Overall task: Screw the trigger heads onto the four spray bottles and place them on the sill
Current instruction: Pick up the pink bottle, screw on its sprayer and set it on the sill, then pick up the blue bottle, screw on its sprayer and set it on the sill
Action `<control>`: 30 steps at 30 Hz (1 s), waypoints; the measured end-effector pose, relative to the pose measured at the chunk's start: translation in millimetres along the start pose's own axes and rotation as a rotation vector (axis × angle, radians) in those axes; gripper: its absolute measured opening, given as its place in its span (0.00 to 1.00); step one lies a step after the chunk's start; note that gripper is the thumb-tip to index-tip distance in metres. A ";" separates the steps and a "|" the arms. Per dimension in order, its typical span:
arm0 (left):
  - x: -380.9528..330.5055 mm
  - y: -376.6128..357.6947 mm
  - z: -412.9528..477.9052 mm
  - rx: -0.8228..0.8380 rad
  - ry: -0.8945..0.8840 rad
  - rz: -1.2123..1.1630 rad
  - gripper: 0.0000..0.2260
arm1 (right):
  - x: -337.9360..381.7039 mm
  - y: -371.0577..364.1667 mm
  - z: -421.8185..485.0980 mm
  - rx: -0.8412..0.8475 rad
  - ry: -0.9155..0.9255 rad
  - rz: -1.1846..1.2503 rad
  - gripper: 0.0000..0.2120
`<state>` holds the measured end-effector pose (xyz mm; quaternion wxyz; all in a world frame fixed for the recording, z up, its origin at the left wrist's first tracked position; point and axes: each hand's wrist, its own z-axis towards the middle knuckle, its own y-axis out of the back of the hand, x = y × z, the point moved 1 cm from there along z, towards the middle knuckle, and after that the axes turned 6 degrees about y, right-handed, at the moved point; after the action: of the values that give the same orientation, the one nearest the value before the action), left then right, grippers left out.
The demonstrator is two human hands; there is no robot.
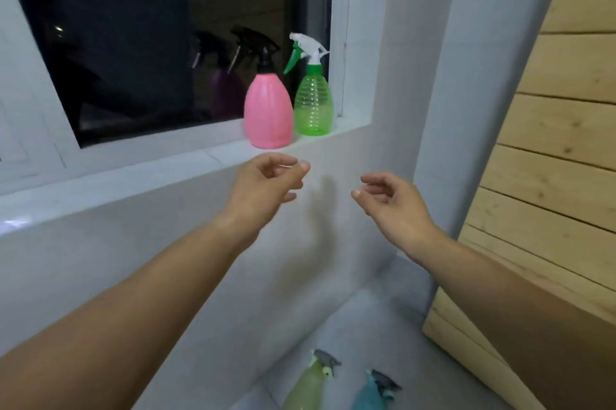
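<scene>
A pink spray bottle [268,109] with a black trigger head stands on the white sill [186,159]. Right beside it, at the sill's right end, stands a clear green bottle [313,103] with a white and green trigger head. My left hand [266,183] hovers just below the sill's edge, under the pink bottle, fingers loosely curled and holding nothing. My right hand [390,199] is level with it to the right, also empty with curled fingers. On the floor below stand a pale green bottle [310,383] and a blue bottle [373,393], both with grey heads.
A dark window pane [150,36] behind the sill reflects the bottles. A grey wall column [466,93] rises to the right of the sill. A pale wooden plank panel [550,159] leans at the far right, close to my right arm.
</scene>
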<state>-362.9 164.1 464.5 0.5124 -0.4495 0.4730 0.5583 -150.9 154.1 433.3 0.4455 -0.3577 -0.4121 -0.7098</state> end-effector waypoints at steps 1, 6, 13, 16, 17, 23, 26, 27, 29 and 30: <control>16.9 -10.2 -6.8 0.047 0.055 0.006 0.07 | -14.3 7.2 -12.5 0.011 -0.033 -0.032 0.12; 122.3 -59.2 -37.9 0.267 0.361 0.131 0.05 | -107.3 33.3 -71.2 0.099 -0.286 -0.207 0.07; 283.8 -106.6 -88.3 0.526 0.758 0.499 0.28 | -241.9 36.5 -152.1 0.277 -0.699 -0.305 0.12; 330.8 -123.1 -95.2 0.527 0.787 0.577 0.32 | -290.6 32.6 -169.0 0.340 -0.766 -0.352 0.11; 346.5 -129.6 -97.9 0.519 0.815 0.576 0.33 | -307.8 31.2 -172.2 0.372 -0.767 -0.387 0.13; 422.6 -158.4 -105.8 0.487 0.921 0.525 0.36 | -391.3 16.1 -170.8 0.343 -0.822 -0.440 0.28; 444.8 -169.1 -103.6 0.491 0.929 0.552 0.36 | -424.0 1.7 -165.9 0.313 -0.831 -0.411 0.31; 449.9 -171.2 -103.1 0.495 0.943 0.552 0.34 | -432.7 -2.8 -165.0 0.316 -0.831 -0.423 0.31; 458.4 -173.1 -103.4 0.502 0.982 0.550 0.31 | -447.4 -10.8 -164.0 0.331 -0.814 -0.476 0.30; 462.8 -173.2 -105.2 0.497 1.013 0.532 0.30 | -453.3 -14.6 -164.1 0.342 -0.806 -0.504 0.28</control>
<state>-221.1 132.8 -19.4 0.1570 -0.3924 0.8690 0.2574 -30.1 162.6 -33.6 0.1178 -0.4146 -0.7353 -0.5230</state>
